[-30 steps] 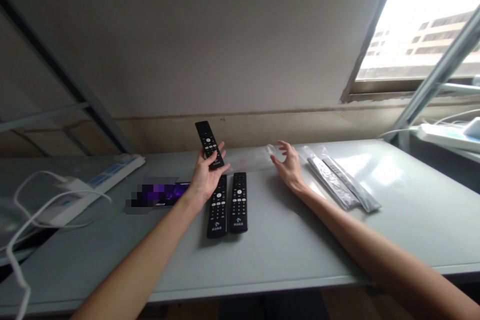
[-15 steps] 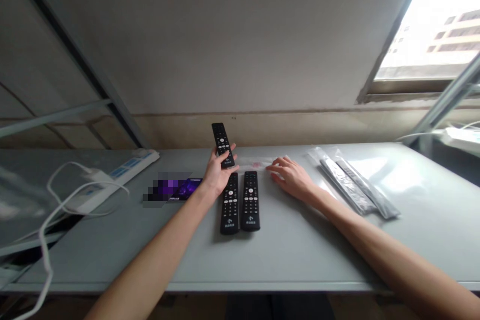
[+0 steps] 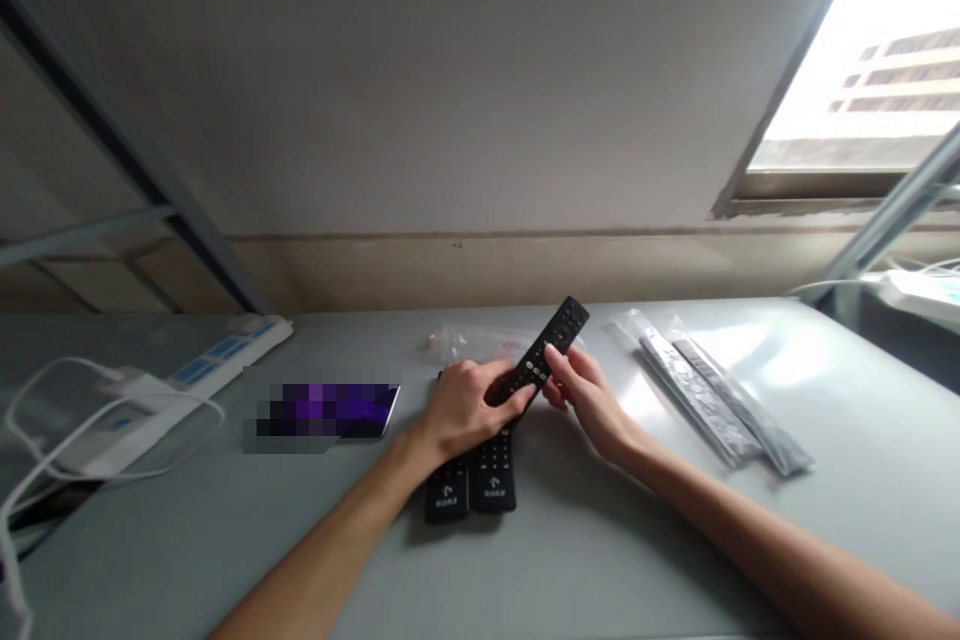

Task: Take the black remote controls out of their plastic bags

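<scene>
Held remote (image 3: 561,328): has swung from eleven o'clock to one.
Left hand (image 3: 466,407): grips its base.
Right hand (image 3: 592,402): pinches its middle.
Lying remotes (image 3: 494,486): I see two bare, at its seven o'clock.
Bagged pieces (image 3: 691,398): two remain, three o'clock.

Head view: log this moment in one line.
left hand: grips remote | right hand: holds same remote | table: two more remotes, two bagged items

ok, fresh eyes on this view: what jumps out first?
The black remote, slanting in both hands at centre, with two more remotes side by side below on the grey table. Then the bright window at upper right, and two plastic-wrapped items lying right of the hands.
</scene>
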Demonstrator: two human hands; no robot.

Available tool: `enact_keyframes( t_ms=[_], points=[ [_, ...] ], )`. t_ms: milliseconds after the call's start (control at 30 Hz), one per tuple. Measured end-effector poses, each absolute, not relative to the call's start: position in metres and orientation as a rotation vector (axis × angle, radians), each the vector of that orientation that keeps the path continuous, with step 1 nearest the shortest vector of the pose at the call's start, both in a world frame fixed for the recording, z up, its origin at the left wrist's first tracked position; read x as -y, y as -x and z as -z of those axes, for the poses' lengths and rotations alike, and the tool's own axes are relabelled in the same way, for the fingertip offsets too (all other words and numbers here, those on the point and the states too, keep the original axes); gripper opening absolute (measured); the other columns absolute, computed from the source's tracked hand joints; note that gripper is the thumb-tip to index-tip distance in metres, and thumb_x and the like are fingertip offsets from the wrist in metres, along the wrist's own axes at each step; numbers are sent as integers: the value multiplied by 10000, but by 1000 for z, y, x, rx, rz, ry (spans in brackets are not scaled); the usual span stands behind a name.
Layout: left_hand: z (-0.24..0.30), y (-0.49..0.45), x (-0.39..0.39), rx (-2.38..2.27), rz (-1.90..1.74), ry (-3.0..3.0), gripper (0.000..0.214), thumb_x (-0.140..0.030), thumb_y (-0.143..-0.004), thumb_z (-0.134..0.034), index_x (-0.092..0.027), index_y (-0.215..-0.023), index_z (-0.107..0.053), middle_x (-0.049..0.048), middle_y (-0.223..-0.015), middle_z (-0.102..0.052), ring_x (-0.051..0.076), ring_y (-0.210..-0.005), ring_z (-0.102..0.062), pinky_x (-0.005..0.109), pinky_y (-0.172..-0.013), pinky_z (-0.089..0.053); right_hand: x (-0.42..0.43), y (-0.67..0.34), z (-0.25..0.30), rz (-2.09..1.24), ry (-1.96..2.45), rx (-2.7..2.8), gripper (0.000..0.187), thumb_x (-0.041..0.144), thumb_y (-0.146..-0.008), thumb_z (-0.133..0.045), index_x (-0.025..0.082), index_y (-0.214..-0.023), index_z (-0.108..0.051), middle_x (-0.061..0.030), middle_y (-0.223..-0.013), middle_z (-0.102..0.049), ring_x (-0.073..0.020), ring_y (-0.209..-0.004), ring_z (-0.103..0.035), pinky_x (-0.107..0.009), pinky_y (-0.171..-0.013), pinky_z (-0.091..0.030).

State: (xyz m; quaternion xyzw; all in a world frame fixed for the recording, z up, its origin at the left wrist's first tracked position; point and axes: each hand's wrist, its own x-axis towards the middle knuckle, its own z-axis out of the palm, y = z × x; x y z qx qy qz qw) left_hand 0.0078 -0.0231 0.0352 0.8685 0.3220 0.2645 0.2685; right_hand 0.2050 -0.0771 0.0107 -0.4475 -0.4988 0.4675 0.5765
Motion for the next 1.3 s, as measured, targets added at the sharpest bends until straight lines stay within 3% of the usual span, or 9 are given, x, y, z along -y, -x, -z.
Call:
enact_keyframes(
  t_ms=[133,267,600,800,900,1000,1067,1167,1300],
  points=[
    [-26,-4,14,-983,-641,-2624,578,-477,-1088,-413,-198,-644,-658,36,-585,-627,151,-523,-498,322,-603,-259,70,-216,-9,-1209,1191,1044,541,725,-866,-718,231,-829,-499,78,-682,-370,-96,-568,-324,-254,-518,-239],
    [-20,-2,5,-1118,-554,-2717,479,-358,-1065,-470,-202,-675,-699,68,-644,-700,172,-542,-548,338,-618,-241,68,-229,-18,-1249,1392,1310,569,729,-907,-638,239,-714,-425,74,-635,-318,-97,-553,-282,-279,-506,-186],
    [-22,-3,9,-1158,-462,-2775,385,-384,-1030,-608,-194,-704,-682,45,-657,-681,173,-589,-553,340,-624,-227,78,-210,-8,-392,1829,2052,578,433,-1060,-460,210,-533,-372,25,-506,-353,-113,-529,-180,-345,-581,-196],
    [-17,-1,5,-1102,-602,-2777,466,-419,-1090,-494,-197,-748,-720,74,-694,-714,189,-603,-586,334,-633,-259,75,-219,-24,-41,1872,2021,588,387,-1061,-438,201,-518,-562,-37,-505,-519,-136,-509,-345,-352,-616,-223],
    [-14,1,1,-1050,-685,-2775,524,-441,-1103,-433,-206,-734,-722,70,-666,-695,189,-582,-577,325,-628,-274,70,-252,-44,193,2019,1763,578,457,-1076,-410,202,-635,-684,-64,-568,-603,-173,-535,-470,-346,-608,-250],
    [-14,2,-1,-998,-718,-2774,530,-447,-1097,-429,-211,-717,-713,57,-638,-673,176,-561,-559,312,-621,-277,82,-293,-48,284,2094,1690,337,358,-1008,-526,205,-1205,-753,-108,-960,-760,-240,-755,-637,-332,-641,-335],
    [-14,2,-1,-969,-719,-2772,526,-448,-1094,-435,-211,-714,-712,53,-632,-668,171,-556,-550,306,-617,-273,102,-316,-38,377,2132,1800,505,371,-991,-552,175,-1451,-618,-166,-1134,-728,-295,-905,-665,-349,-688,-396],
    [-14,1,-1,-924,-710,-2763,523,-447,-1090,-451,-210,-699,-703,49,-622,-659,168,-543,-527,308,-614,-263,138,-341,-21,538,2224,1826,522,447,-1030,-505,168,-1462,-593,-189,-1121,-694,-344,-977,-653,-375,-693,-422],
    [-14,0,-1,-881,-706,-2740,523,-450,-1081,-467,-208,-671,-683,45,-607,-638,166,-538,-490,319,-622,-226,174,-356,-10,458,2369,1768,451,507,-1075,-433,198,-1302,-670,-156,-1065,-698,-304,-846,-671,-353,-588,-372]
  ],
)
